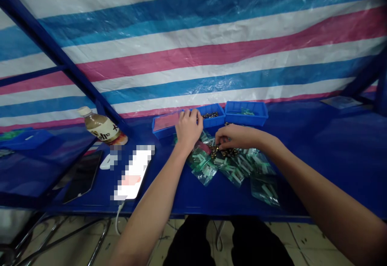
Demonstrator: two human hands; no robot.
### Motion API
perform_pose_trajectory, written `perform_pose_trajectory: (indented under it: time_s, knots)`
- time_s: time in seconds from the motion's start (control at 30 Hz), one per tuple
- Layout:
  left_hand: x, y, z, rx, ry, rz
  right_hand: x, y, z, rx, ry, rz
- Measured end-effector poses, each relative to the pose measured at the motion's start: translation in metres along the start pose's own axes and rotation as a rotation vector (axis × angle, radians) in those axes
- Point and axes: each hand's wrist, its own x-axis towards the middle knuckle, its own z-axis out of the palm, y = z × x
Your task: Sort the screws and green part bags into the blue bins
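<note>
My left hand [189,128] lies over the blue tray [163,132] with pink cards [165,121], near the tray of small dark metal pieces [211,115]. Its fingers curl downward, and the fingertips are hidden. Just above a pile of brass-coloured metal fittings [229,152] is my right hand [231,136], its fingers bent in towards the thumb; what they hold cannot be made out. Around the pile lie several clear green-tinted bags [234,174] with pale strips inside. A reddish piece [204,147] rests among the bags between my hands.
A blue tray [261,115] with a few greenish bits stands at the back right. To the left are a drink bottle [104,128], a white case [106,162], a dark phone [83,177] and a lit phone [134,173] on a cable. Striped sheeting [211,56] hangs behind the blue table [317,145].
</note>
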Motion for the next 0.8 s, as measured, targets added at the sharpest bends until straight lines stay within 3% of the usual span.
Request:
perform_pose_trajectory:
  time_s: [0.27,0.57,0.8]
  knots:
    - [0.000,0.003,-0.002,-0.010,-0.020,-0.003,0.003,-0.003,0.004,0.008,0.019,0.023]
    - [-0.004,0.009,-0.002,-0.005,-0.069,-0.013,0.005,-0.016,0.018,-0.190,0.144,0.127]
    - [-0.004,0.009,-0.003,-0.026,-0.073,-0.020,0.006,-0.008,0.012,-0.156,0.147,0.020]
